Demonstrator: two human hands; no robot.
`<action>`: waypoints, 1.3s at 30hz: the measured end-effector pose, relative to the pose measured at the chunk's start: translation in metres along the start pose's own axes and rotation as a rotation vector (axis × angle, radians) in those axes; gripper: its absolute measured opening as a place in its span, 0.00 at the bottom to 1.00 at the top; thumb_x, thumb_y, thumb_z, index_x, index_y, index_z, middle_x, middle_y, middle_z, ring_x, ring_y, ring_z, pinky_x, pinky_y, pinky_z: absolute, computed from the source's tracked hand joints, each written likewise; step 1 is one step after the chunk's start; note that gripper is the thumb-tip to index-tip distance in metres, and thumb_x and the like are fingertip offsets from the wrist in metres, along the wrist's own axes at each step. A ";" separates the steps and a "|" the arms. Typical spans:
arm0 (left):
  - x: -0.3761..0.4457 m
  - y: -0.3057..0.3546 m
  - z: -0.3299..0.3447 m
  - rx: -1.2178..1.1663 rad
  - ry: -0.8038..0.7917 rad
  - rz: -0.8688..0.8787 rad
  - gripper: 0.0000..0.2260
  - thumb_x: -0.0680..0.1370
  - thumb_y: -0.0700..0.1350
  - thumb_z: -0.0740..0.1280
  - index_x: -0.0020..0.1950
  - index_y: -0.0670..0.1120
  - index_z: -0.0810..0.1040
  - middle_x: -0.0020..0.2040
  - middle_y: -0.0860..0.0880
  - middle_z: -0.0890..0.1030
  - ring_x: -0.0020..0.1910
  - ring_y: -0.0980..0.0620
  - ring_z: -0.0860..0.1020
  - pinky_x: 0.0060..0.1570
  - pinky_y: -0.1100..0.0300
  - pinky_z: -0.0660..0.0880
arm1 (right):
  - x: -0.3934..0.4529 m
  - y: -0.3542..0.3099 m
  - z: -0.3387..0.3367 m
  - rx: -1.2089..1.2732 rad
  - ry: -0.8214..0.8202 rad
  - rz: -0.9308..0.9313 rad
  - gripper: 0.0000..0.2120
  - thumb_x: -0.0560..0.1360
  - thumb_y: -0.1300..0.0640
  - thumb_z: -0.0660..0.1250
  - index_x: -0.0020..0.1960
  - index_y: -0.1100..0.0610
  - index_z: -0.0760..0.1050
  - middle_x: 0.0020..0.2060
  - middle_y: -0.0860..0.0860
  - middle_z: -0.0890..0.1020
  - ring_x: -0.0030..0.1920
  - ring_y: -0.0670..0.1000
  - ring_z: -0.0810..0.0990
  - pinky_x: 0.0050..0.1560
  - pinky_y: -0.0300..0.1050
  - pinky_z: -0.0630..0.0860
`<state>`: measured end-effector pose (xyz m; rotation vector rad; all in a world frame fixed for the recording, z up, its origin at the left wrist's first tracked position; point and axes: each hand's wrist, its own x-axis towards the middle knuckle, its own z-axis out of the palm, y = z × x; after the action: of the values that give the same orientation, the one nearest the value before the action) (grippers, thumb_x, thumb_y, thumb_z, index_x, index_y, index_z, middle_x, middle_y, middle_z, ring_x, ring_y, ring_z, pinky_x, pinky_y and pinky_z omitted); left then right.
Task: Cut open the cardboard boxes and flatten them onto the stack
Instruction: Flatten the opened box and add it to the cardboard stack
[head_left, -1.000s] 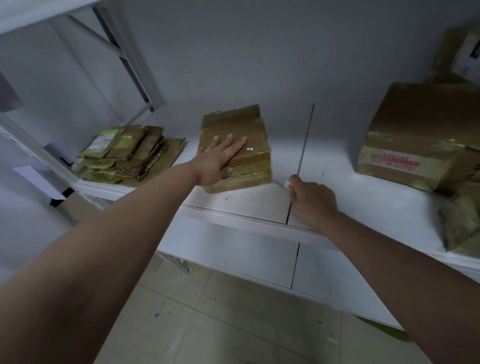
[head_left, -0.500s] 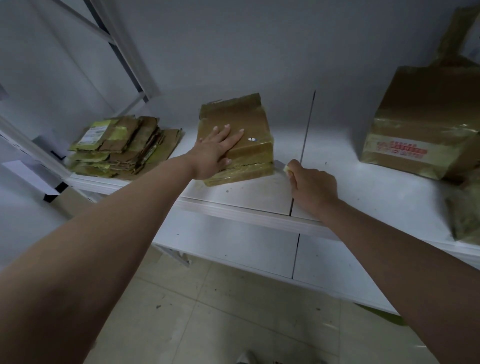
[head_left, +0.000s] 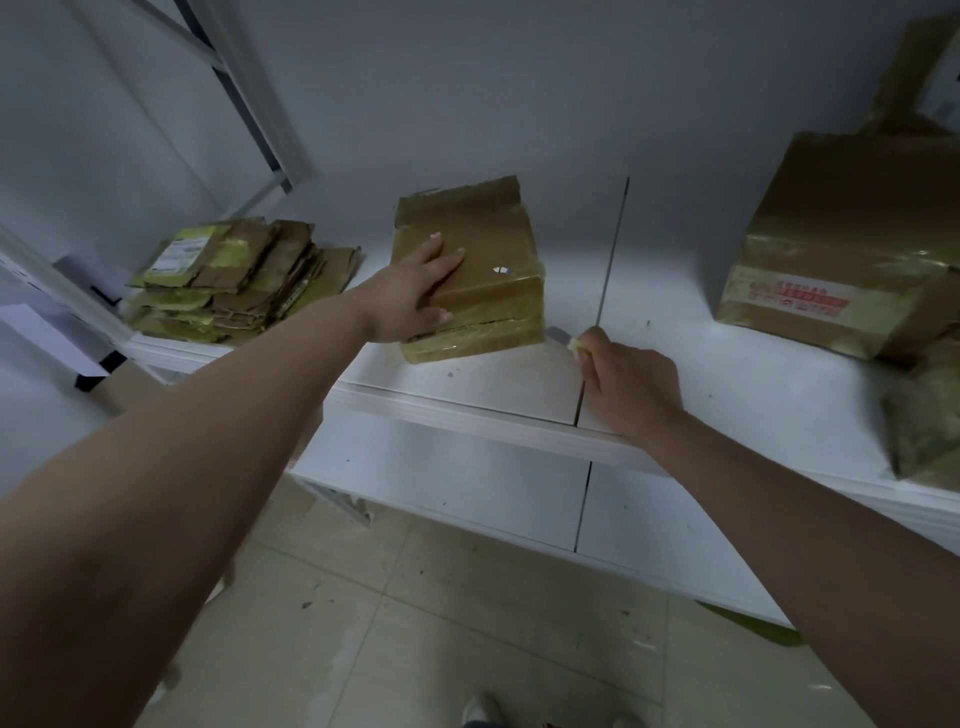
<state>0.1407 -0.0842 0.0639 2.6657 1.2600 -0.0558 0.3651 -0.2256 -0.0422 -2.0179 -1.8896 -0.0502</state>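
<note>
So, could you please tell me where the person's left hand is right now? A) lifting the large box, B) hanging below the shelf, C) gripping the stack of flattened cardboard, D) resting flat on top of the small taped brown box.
D: the left hand lies with straight fingers on the small taped brown cardboard box.

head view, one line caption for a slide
Left hand steadies a taped box while the right hand brings a cutter to its corner.

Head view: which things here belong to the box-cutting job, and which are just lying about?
Job:
- small taped brown cardboard box, under left hand
- grey cutter blade, held in right hand
- stack of flattened brown cardboard
- large taped brown cardboard box

Lying about:
- white shelf
- crumpled wrapping at the right edge
</note>
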 end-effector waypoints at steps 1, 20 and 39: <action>-0.001 -0.002 -0.001 0.020 0.010 -0.004 0.34 0.79 0.49 0.66 0.80 0.53 0.49 0.80 0.45 0.45 0.78 0.44 0.48 0.74 0.53 0.51 | 0.000 0.000 0.000 -0.012 0.019 -0.010 0.12 0.82 0.51 0.50 0.59 0.54 0.68 0.41 0.51 0.82 0.38 0.56 0.80 0.36 0.44 0.70; -0.004 -0.014 0.018 -0.095 0.105 0.025 0.28 0.81 0.50 0.62 0.78 0.55 0.54 0.79 0.45 0.52 0.78 0.40 0.45 0.75 0.46 0.48 | 0.038 -0.063 -0.006 0.002 0.116 -0.307 0.15 0.72 0.64 0.67 0.59 0.55 0.77 0.53 0.51 0.81 0.42 0.60 0.81 0.36 0.48 0.77; -0.006 -0.010 0.022 0.042 0.112 0.004 0.43 0.72 0.53 0.74 0.79 0.55 0.50 0.79 0.45 0.51 0.78 0.40 0.47 0.74 0.40 0.53 | 0.018 -0.058 -0.008 -0.047 -0.022 -0.046 0.18 0.75 0.53 0.65 0.65 0.51 0.69 0.62 0.51 0.69 0.38 0.55 0.77 0.35 0.44 0.71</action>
<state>0.1301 -0.0862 0.0413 2.7415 1.3001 0.0692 0.3123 -0.2094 -0.0154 -2.0139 -1.9658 -0.0859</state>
